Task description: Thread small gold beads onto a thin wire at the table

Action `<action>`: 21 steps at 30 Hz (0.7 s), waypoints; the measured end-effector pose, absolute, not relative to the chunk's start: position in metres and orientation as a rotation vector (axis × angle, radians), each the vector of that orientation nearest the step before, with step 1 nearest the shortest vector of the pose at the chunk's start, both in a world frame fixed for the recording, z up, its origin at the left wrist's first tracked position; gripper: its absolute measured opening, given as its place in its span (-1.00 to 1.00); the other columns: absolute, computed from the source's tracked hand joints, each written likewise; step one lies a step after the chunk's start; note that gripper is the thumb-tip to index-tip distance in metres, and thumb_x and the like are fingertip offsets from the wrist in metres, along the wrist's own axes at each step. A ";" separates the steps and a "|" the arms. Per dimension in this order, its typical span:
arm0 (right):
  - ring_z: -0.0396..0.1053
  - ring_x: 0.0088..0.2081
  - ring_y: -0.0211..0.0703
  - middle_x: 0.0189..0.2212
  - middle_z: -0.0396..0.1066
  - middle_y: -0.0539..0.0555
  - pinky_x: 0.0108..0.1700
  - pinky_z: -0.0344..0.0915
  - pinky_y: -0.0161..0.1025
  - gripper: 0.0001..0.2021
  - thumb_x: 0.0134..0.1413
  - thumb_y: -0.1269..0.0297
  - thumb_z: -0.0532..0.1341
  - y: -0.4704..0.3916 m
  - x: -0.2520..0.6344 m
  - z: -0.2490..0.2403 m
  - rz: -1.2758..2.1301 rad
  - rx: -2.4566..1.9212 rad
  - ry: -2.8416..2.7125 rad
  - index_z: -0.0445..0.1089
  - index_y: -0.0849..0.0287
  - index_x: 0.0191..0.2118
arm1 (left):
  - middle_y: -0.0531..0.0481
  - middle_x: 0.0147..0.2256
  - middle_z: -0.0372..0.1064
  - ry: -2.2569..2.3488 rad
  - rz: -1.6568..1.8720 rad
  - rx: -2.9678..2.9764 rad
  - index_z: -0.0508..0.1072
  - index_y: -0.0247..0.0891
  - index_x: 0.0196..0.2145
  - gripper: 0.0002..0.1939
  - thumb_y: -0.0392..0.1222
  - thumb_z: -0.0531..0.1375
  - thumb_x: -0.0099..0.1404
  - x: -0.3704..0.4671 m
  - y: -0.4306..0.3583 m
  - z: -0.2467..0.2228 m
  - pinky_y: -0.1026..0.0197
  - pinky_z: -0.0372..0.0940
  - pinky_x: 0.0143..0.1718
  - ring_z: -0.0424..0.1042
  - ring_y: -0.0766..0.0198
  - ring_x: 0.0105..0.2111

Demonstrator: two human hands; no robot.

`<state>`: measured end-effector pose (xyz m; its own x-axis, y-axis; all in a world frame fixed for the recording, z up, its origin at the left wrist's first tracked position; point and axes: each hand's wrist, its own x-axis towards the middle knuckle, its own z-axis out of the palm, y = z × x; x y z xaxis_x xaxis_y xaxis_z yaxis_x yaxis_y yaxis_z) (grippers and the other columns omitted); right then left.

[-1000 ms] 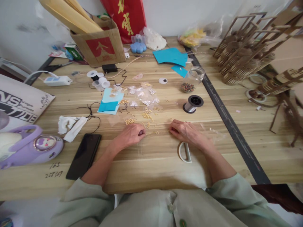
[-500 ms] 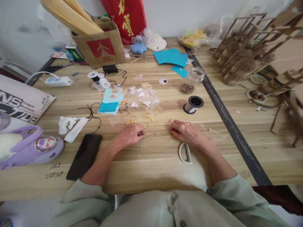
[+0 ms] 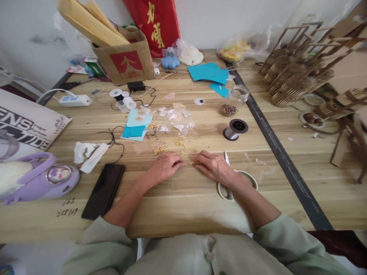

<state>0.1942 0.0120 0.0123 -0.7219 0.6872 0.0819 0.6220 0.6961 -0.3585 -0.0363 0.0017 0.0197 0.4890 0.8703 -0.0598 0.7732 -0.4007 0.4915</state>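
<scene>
A short gold beaded strand (image 3: pixel 188 164) with a small ring stretches between my hands, low over the table. My left hand (image 3: pixel 168 165) pinches its left end, and thin clear thread hangs below the fingers. At the right end, my right hand (image 3: pixel 210 165) has its fingertips closed on the strand by the ring. Small gold beads (image 3: pixel 158 150) lie in piles just beyond my left hand. White-handled scissors (image 3: pixel 253 181) lie partly under my right wrist, blades pointing away. A spool of clear thread (image 3: pixel 235 129) stands beyond my right hand.
A black phone (image 3: pixel 103 191) lies beside my left forearm, near a purple bottle (image 3: pixel 43 177). Further back are blue sheets (image 3: pixel 208 72), small plastic bags (image 3: pixel 176 116), a bead jar (image 3: pixel 229 109) and a cardboard box (image 3: pixel 126 63). Bamboo baskets (image 3: pixel 298 76) stand at the right.
My right hand has moved left, closer to my left hand, so the span between them is shorter. More of the scissors now shows. The view has shifted slightly.
</scene>
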 end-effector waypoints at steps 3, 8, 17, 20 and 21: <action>0.35 -0.28 -0.21 -0.22 0.35 0.10 -0.37 0.09 -0.32 -0.82 0.27 0.28 0.04 0.007 0.184 0.005 0.394 -1.045 -2.686 0.31 0.16 -0.10 | -0.04 -0.35 0.47 1.364 0.286 2.257 0.50 -0.24 -0.33 -0.79 -0.18 0.07 0.31 -0.036 0.002 0.017 0.23 0.18 -0.27 0.40 0.23 -0.33; 0.31 -0.40 -0.27 -0.26 0.35 0.07 -0.46 0.00 -0.32 -0.82 0.28 0.29 0.01 0.004 0.180 -0.004 0.320 -1.104 -2.654 0.34 0.17 -0.15 | 0.04 -0.45 0.46 1.420 0.242 2.175 0.50 -0.20 -0.27 -0.85 -0.21 0.16 0.22 -0.039 0.001 0.018 0.27 0.16 -0.33 0.38 0.29 -0.44; 0.31 -0.38 -0.27 -0.26 0.36 0.08 -0.46 0.01 -0.33 -0.83 0.27 0.33 0.02 0.005 0.181 -0.003 0.369 -1.085 -2.613 0.32 0.18 -0.14 | 0.06 -0.48 0.43 1.419 0.188 2.207 0.46 -0.22 -0.38 -0.91 -0.25 0.14 0.21 -0.037 0.001 0.017 0.27 0.12 -0.38 0.34 0.31 -0.46; 0.32 -0.36 -0.26 -0.23 0.35 0.09 -0.44 0.04 -0.34 -0.84 0.26 0.33 0.02 0.005 0.182 -0.003 0.416 -1.076 -2.610 0.31 0.19 -0.13 | 0.05 -0.47 0.39 1.387 0.201 2.255 0.44 -0.25 -0.41 -0.91 -0.27 0.14 0.22 -0.039 0.001 0.015 0.27 0.12 -0.37 0.32 0.31 -0.45; 0.32 -0.36 -0.26 -0.23 0.35 0.09 -0.44 0.05 -0.35 -0.84 0.26 0.33 0.03 0.006 0.182 -0.004 0.426 -1.077 -2.608 0.31 0.18 -0.13 | 0.04 -0.47 0.38 1.376 0.212 2.272 0.44 -0.26 -0.42 -0.90 -0.28 0.13 0.22 -0.040 0.001 0.015 0.27 0.13 -0.36 0.31 0.31 -0.44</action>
